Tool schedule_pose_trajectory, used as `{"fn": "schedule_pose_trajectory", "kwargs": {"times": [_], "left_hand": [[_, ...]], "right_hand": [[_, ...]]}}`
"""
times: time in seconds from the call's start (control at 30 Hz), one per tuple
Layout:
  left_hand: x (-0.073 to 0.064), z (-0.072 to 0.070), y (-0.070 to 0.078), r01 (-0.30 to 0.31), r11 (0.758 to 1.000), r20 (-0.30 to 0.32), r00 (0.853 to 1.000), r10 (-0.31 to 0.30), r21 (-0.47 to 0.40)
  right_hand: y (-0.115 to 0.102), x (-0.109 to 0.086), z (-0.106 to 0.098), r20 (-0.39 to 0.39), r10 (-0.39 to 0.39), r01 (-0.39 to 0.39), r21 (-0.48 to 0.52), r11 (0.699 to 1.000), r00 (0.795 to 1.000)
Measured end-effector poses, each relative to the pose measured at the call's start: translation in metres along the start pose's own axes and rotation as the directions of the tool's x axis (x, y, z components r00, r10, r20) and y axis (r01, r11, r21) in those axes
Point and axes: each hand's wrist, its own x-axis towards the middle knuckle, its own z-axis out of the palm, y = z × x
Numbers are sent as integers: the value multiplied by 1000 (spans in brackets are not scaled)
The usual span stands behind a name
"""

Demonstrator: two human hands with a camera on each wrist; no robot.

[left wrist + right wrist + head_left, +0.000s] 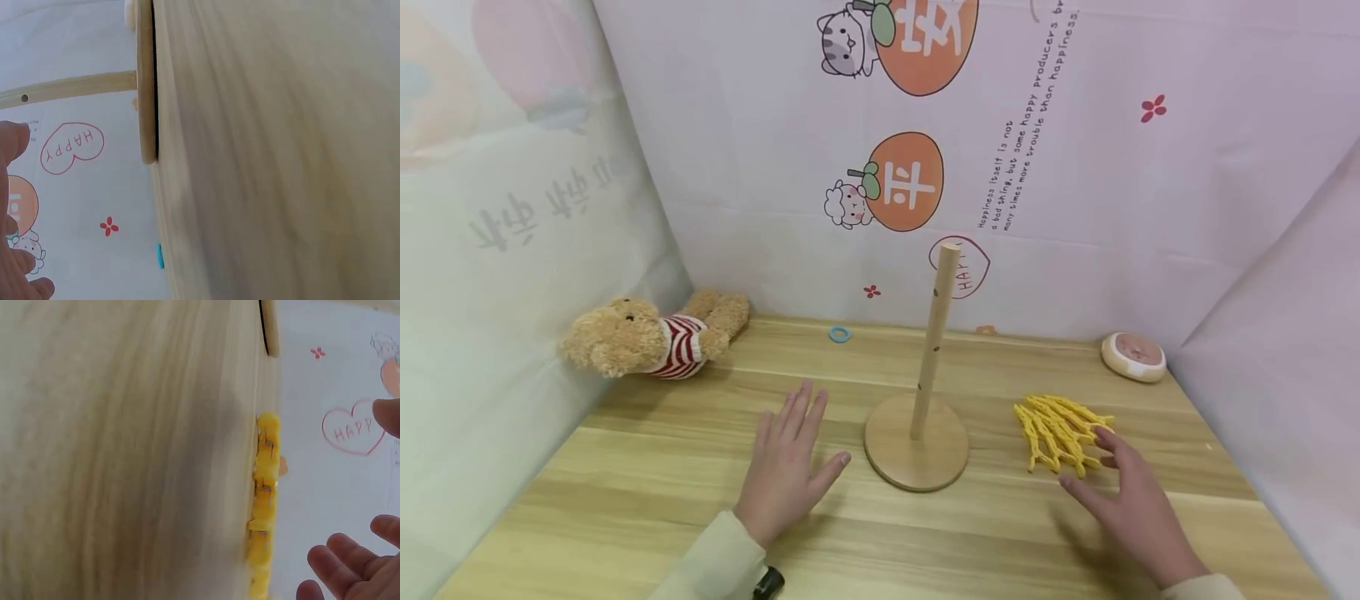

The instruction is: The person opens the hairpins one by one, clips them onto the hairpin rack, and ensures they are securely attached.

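Observation:
A yellow openwork lattice [1056,433] of jointed strips lies flat on the wooden table. My right hand [1138,508] hovers at its right edge, thumb apart from the loosely bent fingers and nothing between them. Seen edge-on in the right wrist view, the lattice [264,506] shows thick yellow segments with small pins. Left of it stands a wooden post [931,350] with small dark holes, upright on a round wooden base [891,454]. My left hand [790,471] is to the left of this base, palm down with fingers spread, and holds nothing.
A teddy bear [677,342] in a red-striped top lies at the back left. Near the back edge are a small blue ring [839,334] and, at right, a round cream-and-brown object [1135,357]. Printed white cloth [760,167] walls the table at the back and sides.

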Motion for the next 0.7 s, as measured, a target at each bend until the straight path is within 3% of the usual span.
{"fn": "schedule_pose_trajectory", "kwargs": {"times": [0.23,0.4,0.53,0.7], "left_hand": [[5,10,4,-1,998,2,1000,1,-60],[10,19,7,82,986,38,996,-77,-147],[12,32,8,172,946,115,983,-145,-274],[15,49,7,254,882,167,965,-203,-397]], "right_hand": [[15,11,2,78,97,-103,81,991,992],[30,18,3,119,146,-159,105,982,982],[39,23,-1,149,180,-193,76,978,972],[41,27,-1,165,203,-216,66,974,965]]}}
